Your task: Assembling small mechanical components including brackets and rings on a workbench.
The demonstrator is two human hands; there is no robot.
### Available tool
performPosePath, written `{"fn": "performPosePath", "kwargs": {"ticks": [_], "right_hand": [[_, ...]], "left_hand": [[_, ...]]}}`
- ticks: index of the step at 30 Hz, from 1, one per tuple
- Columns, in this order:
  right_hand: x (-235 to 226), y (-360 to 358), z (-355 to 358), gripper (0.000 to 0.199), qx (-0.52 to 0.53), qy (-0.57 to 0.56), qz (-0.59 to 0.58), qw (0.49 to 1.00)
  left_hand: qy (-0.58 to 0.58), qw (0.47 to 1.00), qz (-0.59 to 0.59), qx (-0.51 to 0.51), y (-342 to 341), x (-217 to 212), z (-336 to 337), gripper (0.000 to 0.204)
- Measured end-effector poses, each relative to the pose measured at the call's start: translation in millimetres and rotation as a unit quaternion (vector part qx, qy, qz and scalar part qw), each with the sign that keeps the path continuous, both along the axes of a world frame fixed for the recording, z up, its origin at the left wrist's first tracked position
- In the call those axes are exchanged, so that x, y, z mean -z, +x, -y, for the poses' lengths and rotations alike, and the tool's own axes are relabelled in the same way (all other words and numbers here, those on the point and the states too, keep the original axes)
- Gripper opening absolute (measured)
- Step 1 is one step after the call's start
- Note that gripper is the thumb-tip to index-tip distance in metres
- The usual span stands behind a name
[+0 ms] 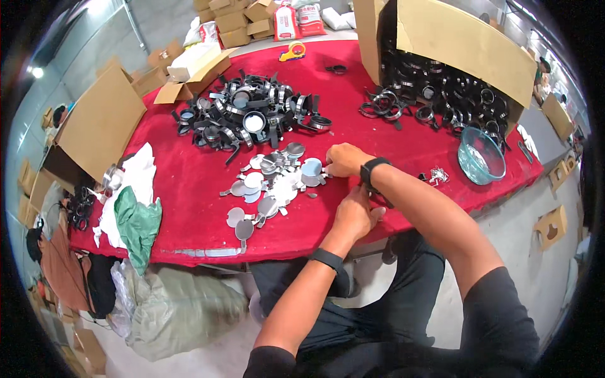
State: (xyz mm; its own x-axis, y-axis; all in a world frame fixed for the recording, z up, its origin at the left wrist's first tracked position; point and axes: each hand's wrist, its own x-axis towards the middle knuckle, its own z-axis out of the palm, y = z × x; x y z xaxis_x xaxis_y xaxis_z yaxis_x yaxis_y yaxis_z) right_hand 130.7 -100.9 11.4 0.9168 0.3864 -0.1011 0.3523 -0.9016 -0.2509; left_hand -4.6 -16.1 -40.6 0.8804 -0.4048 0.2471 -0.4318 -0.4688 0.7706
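On the red-covered table, my right hand (346, 160) reaches across with its fingers curled beside a loose pile of flat round metal discs with tabs (277, 183). Its fingertips are at the tab of a bluish disc (312, 167); what they pinch is hidden. Nearer to me, my left hand (355, 214) is closed below the right wrist, its thumb pointing right. A bit of a dark thing (382, 200) shows beside it, mostly covered by my right forearm. Behind the discs lies a heap of black-handled metal rings (252, 110).
A cardboard box (463, 38) at the back right spills more black rings. A clear bowl (481, 157) stands at the right, near small metal bits (436, 175). White and green cloths (137, 217) lie left. A yellow tape dispenser (293, 51) sits at the far edge.
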Motion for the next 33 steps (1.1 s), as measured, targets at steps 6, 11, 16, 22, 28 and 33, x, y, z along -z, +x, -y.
{"fn": "performPosePath", "kwargs": {"ticks": [6, 11, 16, 22, 28, 33], "right_hand": [[17.2, 9.5, -11.0, 0.034, -0.033, 0.004, -0.003, 0.999], [15.7, 1.8, 0.6, 0.029, 0.066, 0.089, 0.006, 0.994], [-2.6, -18.8, 22.1, 0.028, 0.177, 0.314, -0.074, 0.93], [-14.9, -38.5, 44.0, 0.014, 0.109, 0.355, 0.093, 0.924], [-23.2, -51.5, 83.9, 0.014, 0.201, 0.41, 0.113, 0.882], [-13.5, -76.3, 137.7, 0.015, 0.31, 0.337, 0.206, 0.865]], "left_hand": [[-0.046, 0.998, -0.048, -0.011, 12.5, 13.6, -5.9, 0.06], [-0.018, 0.998, -0.055, -0.002, 10.1, 4.7, -3.2, 0.06], [0.069, 0.994, -0.078, -0.04, 4.7, -23.7, 4.1, 0.065], [0.176, 0.98, -0.092, -0.017, 4.1, -42.9, 10.3, 0.075], [0.146, 0.987, -0.048, -0.044, 5.9, -39.9, 20.1, 0.077], [0.107, 0.989, -0.081, -0.061, 31.7, -16.1, 26.5, 0.078]]}}
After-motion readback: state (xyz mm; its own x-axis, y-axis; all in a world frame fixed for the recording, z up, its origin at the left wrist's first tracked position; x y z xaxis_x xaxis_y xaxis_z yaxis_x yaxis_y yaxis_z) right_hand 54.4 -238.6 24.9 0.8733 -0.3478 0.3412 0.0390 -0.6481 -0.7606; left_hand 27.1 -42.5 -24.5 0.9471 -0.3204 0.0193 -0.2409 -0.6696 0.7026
